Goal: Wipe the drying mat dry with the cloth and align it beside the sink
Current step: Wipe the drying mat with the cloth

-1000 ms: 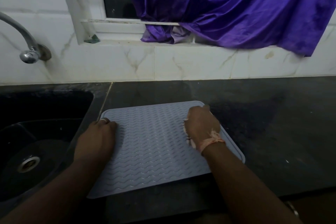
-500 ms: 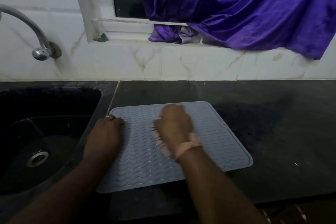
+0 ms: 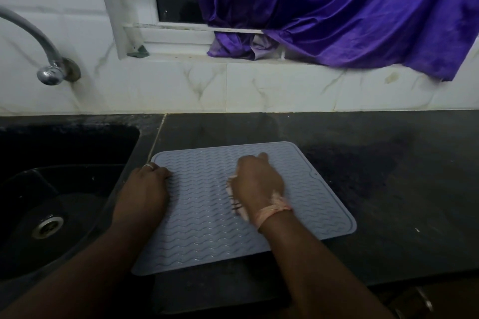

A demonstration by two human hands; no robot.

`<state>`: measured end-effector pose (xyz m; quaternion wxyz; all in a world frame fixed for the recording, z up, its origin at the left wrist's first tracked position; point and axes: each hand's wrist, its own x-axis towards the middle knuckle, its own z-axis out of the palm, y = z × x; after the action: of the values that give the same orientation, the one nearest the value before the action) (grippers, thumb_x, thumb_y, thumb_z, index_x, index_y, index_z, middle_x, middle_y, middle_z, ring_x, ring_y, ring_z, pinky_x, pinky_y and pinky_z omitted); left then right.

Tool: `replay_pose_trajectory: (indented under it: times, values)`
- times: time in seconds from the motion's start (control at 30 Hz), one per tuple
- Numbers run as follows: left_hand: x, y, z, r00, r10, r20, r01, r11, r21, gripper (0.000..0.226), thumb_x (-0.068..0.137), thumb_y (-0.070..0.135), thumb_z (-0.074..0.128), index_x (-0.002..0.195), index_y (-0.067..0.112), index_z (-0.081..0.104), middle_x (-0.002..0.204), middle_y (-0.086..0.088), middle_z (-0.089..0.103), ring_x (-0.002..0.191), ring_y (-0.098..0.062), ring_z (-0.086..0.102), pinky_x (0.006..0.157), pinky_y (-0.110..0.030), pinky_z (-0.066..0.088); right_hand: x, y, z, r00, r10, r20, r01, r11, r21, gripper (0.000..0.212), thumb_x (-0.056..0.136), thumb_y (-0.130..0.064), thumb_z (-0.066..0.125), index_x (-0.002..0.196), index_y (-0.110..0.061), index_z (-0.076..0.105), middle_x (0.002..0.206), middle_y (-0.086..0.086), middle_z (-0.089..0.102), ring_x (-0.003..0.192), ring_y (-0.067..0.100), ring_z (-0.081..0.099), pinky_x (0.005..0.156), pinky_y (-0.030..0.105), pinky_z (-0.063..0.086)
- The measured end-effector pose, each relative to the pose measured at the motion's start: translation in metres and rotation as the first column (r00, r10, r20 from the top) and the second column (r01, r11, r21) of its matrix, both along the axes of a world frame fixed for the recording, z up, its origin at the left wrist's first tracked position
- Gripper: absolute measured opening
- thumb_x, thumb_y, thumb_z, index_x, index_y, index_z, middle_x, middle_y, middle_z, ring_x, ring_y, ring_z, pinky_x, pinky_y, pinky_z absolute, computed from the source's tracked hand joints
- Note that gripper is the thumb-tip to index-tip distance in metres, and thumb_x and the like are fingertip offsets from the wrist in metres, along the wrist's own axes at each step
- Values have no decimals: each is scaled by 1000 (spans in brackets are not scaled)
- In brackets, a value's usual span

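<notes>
grey drying mat (image 3: 207, 235): left hand (image 3: 141, 195) flat on it, right hand (image 3: 258, 184) gripping cloth (image 3: 234, 201)

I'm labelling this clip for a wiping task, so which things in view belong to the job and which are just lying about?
Part of the job:
- drying mat
- cloth, bunched under the right hand
- left hand, resting on the mat's left edge
- sink, which the mat lies beside

Just there:
- tap
- purple curtain
- window frame
- small dark scrap on the sill

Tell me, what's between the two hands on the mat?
Only bare wavy drying mat lies between left hand and right hand, seen in the head view.
</notes>
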<state>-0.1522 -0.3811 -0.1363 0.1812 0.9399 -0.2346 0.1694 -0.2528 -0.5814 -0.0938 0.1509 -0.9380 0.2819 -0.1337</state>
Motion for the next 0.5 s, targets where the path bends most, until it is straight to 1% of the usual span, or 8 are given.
replay_pose_trajectory:
  times: [0.07,0.1,0.17,0.23,0.3,0.37,0.43,0.5]
  values:
    - [1,0,-1,1000,3,0,-3,1000,3,40,89,7,48,119,17,73,117,-8,66,107,-29,60,93,-45,52,-11,-31,4,998,-65,-21,65,998,7,22,91,-30,68,110,-20,66,141,14,46,87,25,65,64,31,46]
    - [2,0,-2,1000,3,-1,-3,1000,4,40,89,7,48,119,17,73,117,-8,66,108,-29,60,93,-45,52,-16,-45,5,996,-87,-23,87,996,-4,21,91,-30,66,109,-19,66,141,15,47,85,25,64,65,32,46]
    - [1,0,-3,1000,3,2,-3,1000,4,40,90,8,47,120,16,73,117,-8,66,108,-29,59,92,-45,52,-26,-70,6,992,-126,-32,125,992,-21,20,93,-28,59,110,-19,65,135,16,50,89,27,63,71,35,49]
    - [1,0,-3,1000,4,5,-4,1000,-10,39,91,9,46,119,17,73,117,-7,66,107,-29,59,91,-45,52,-34,-90,8,985,-166,-54,165,986,-24,24,94,-26,55,114,-18,65,133,17,49,93,30,64,76,36,49]
    - [0,-1,-3,1000,-2,-1,2,1000,-17,38,93,9,47,120,17,73,118,-7,66,108,-28,59,92,-45,52,-38,-102,11,973,-219,-68,218,976,-25,27,94,-25,54,117,-15,64,138,20,46,92,33,65,77,38,50]
    - [-1,-1,-3,1000,1,-5,-1,1000,-17,39,94,11,45,121,17,72,118,-6,66,108,-27,58,92,-44,52,-38,-102,15,964,-254,-78,251,967,-44,28,94,-21,54,118,-12,64,141,21,45,93,34,66,74,37,50]
    - [-2,-1,-3,1000,2,-6,-3,1000,-20,39,95,12,44,122,18,72,118,-5,65,109,-26,58,91,-44,52,-34,-92,16,972,-230,-41,228,972,-52,24,93,-23,57,114,-13,65,136,18,49,95,31,65,71,36,49]
    - [-1,-1,-2,1000,3,-9,-3,1000,-19,40,93,12,44,122,18,71,117,-5,65,109,-26,58,91,-45,53,-24,-70,15,990,-143,5,143,990,-22,23,89,-32,65,104,-15,66,124,15,59,96,28,64,73,35,52]
